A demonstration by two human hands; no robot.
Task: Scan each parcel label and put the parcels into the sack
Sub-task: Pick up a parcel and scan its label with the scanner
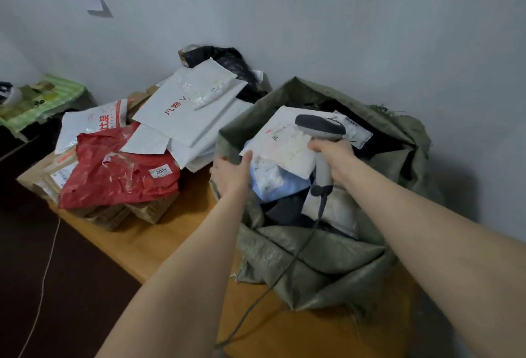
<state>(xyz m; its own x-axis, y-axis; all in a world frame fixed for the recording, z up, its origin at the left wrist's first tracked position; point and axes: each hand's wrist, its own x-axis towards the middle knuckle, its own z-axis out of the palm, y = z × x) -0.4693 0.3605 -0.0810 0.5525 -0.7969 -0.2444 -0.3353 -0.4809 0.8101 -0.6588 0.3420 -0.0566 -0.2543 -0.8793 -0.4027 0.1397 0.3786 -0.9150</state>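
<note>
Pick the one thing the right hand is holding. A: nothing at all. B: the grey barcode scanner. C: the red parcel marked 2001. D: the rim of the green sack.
B: the right hand is curled round the handle of the grey barcode scanner over the open green sack, while the left hand holds a white parcel at the sack's mouth.

1 sack [313,266]; 1 scanner [320,127]; 1 red pkg [119,175]; 2 hands (left hand [230,172], right hand [333,155]).
</note>
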